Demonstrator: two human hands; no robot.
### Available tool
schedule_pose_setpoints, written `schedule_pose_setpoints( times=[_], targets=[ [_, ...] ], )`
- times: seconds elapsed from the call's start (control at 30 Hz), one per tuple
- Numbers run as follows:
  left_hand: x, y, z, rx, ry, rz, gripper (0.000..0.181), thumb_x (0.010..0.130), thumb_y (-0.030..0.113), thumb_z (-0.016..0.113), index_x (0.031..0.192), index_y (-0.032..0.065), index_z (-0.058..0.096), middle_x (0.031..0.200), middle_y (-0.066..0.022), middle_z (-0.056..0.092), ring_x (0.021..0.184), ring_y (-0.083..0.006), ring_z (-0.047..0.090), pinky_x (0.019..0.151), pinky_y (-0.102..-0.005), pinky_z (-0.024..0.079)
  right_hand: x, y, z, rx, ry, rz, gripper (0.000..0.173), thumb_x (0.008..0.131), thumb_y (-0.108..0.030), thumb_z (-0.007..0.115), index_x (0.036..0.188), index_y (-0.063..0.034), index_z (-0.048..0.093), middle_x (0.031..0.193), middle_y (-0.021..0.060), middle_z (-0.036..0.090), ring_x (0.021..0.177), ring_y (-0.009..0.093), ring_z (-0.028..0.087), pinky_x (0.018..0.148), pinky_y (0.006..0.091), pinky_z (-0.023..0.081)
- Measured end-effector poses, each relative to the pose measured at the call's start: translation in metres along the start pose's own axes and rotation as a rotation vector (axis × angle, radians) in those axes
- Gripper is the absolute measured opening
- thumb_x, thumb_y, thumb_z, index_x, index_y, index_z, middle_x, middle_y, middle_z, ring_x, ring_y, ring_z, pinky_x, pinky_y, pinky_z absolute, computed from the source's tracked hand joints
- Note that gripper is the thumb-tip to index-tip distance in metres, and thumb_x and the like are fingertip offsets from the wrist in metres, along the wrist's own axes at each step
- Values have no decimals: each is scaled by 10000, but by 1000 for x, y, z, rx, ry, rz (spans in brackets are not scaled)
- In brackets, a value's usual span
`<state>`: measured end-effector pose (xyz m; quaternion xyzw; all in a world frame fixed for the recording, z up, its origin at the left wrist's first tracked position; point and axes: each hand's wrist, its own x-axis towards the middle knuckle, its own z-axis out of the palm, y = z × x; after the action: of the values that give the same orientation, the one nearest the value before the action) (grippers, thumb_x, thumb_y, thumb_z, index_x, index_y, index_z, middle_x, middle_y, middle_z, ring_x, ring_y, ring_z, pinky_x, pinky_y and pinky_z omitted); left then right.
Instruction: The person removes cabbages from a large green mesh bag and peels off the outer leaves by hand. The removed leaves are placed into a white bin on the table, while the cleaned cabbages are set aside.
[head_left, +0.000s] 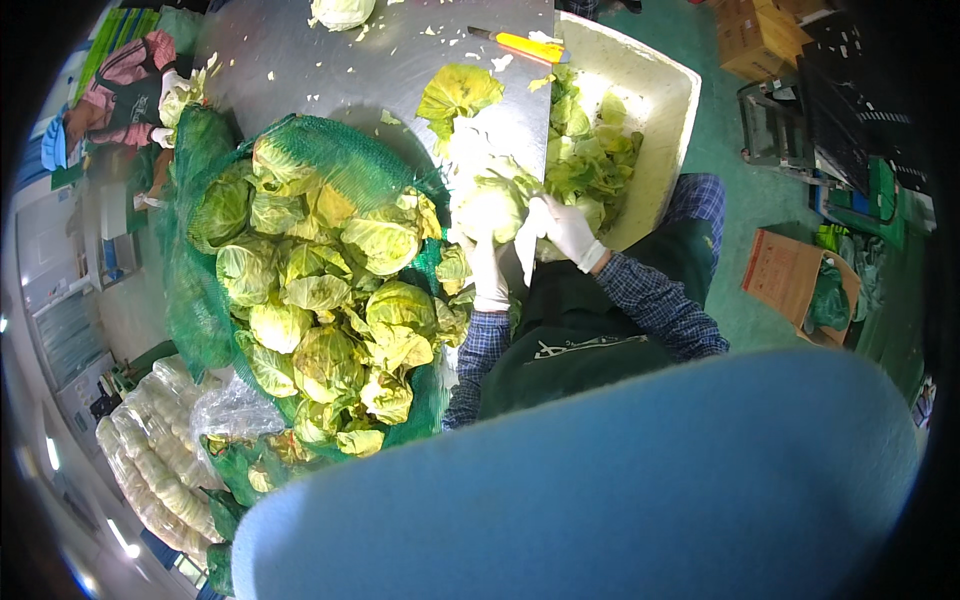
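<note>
A pale cabbage, partly washed out by glare, is at the metal table's near right edge. My left hand, in a white glove, holds it from below. On its right side, my gloved right hand has its fingers closed around a white pointed piece; whether that is a leaf or a blade I cannot tell. A loose yellow-green leaf lies beyond the cabbage. To the left, a green mesh sack gapes around several untrimmed cabbages.
A yellow-handled knife lies on the metal table among leaf scraps. Right of it stands a white tub with cabbage leaves. Another cabbage is at the far edge. At left, a co-worker handles a cabbage. A blue brim blocks the lower view.
</note>
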<state>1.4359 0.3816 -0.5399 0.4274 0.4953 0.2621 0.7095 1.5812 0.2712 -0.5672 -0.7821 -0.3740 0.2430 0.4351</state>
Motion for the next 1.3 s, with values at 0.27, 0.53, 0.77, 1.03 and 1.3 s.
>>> schedule_pose_setpoints(
  times=[0.27,0.53,0.77,1.03,1.3],
  targets=[
    [15,3,11,318,-13,351,753,825,188,774,1418,-40,370,1391,-198,419,1284,-265,429,1078,-388,378,12,-46,-12,-262,-142,1,436,983,-352,514,1270,-31,577,663,188,624,588,320,623,542,419,480],
    [20,-6,3,461,-65,300,715,819,199,778,1386,-43,416,1296,-196,513,1208,-271,506,1056,-384,403,54,-4,-11,-566,-51,-60,433,1012,-329,470,1325,-35,520,642,155,636,549,323,625,483,431,477],
    [12,18,9,597,-112,359,657,805,215,790,1327,-42,485,1258,-195,537,1170,-284,530,1016,-394,428,54,-78,-48,-622,-430,-184,644,987,-478,464,1488,-89,353,638,134,637,513,313,614,499,443,480],
    [6,32,7,645,-203,388,775,768,238,811,1398,-24,445,1279,-198,530,1201,-297,512,1049,-387,408,96,-32,-31,-708,-52,-458,381,953,-359,539,1232,-109,608,636,103,632,523,268,632,474,388,504],
    [-35,35,6,999,-125,734,928,732,303,801,1501,46,350,1439,-233,420,1377,-357,359,1173,-435,243,74,-21,-16,-418,-266,-388,416,915,-409,601,1212,-121,650,838,164,692,743,324,683,649,419,540]
  ],
)
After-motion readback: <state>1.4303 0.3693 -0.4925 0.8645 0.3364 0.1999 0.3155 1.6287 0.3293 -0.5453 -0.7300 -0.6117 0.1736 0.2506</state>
